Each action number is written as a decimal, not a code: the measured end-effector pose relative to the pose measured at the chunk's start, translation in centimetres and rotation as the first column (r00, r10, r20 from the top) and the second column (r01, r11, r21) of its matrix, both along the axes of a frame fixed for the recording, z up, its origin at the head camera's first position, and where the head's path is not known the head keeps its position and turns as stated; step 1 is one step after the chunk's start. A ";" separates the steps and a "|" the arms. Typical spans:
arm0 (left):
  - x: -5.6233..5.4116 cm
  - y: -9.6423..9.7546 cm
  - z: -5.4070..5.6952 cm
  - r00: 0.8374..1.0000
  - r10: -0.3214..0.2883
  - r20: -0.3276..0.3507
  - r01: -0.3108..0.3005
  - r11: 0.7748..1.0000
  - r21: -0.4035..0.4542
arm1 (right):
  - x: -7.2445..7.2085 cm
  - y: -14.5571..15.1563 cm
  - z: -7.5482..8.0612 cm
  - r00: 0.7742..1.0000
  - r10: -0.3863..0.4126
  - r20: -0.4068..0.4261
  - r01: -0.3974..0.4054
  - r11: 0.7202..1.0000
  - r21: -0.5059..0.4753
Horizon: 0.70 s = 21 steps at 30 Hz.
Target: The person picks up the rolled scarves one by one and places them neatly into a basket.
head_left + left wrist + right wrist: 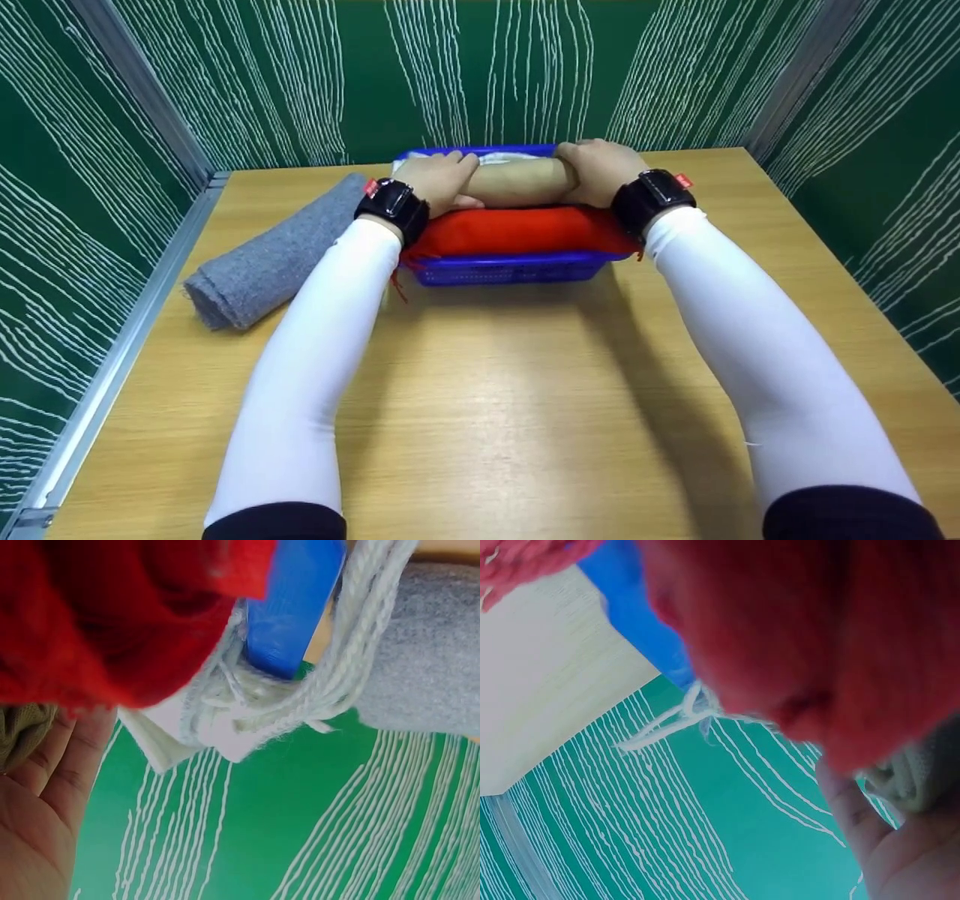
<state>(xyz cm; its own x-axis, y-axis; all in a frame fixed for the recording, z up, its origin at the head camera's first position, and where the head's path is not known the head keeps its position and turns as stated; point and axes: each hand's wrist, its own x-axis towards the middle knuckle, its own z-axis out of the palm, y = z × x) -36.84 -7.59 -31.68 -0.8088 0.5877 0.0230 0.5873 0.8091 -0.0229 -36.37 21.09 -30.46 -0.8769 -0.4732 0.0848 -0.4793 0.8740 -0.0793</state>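
A tan rolled cloth [517, 184] lies level at the blue plastic basket [510, 271], between two other rolls. My left hand [436, 181] grips its left end, fingers over the top and thumb along the near side. At the opposite end my right hand [606, 172] holds the roll in the same way. Just in front, a red rolled scarf [517, 231] with fringe fills the basket's near side. Behind the tan roll shows a white fringed scarf [217, 720], mostly hidden in the head view.
A grey rolled felt-like cloth [274, 259] lies slantwise on the wooden table [480, 405], left of the basket. Green panels [517, 75] with white streaks stand behind and at both sides, joined by metal posts [142, 82].
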 end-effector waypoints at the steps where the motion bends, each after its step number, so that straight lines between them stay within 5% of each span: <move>1: 0.0 0.0 0.0 1.000 0.004 0.009 -0.004 1.000 0.007 | 0.1 0.0 0.0 1.000 0.004 0.002 -0.004 1.000 -0.002; 14: 1.5 0.5 0.5 1.000 0.008 0.012 -0.008 1.000 0.001 | 1.2 -0.8 0.5 0.998 0.061 -0.025 -0.061 0.998 -0.014; 21: 1.9 0.9 0.2 0.993 0.056 0.103 -0.058 0.998 0.017 | 1.4 -0.5 0.3 0.995 0.095 -0.006 -0.095 0.995 0.005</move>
<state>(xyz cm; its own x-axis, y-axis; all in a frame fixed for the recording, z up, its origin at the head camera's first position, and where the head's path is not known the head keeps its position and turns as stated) -34.96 -6.66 -31.43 -0.8398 0.5406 -0.0502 0.5385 0.8411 0.0509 -34.97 20.55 -30.15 -0.8275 -0.5546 0.0874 -0.5605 0.8250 -0.0720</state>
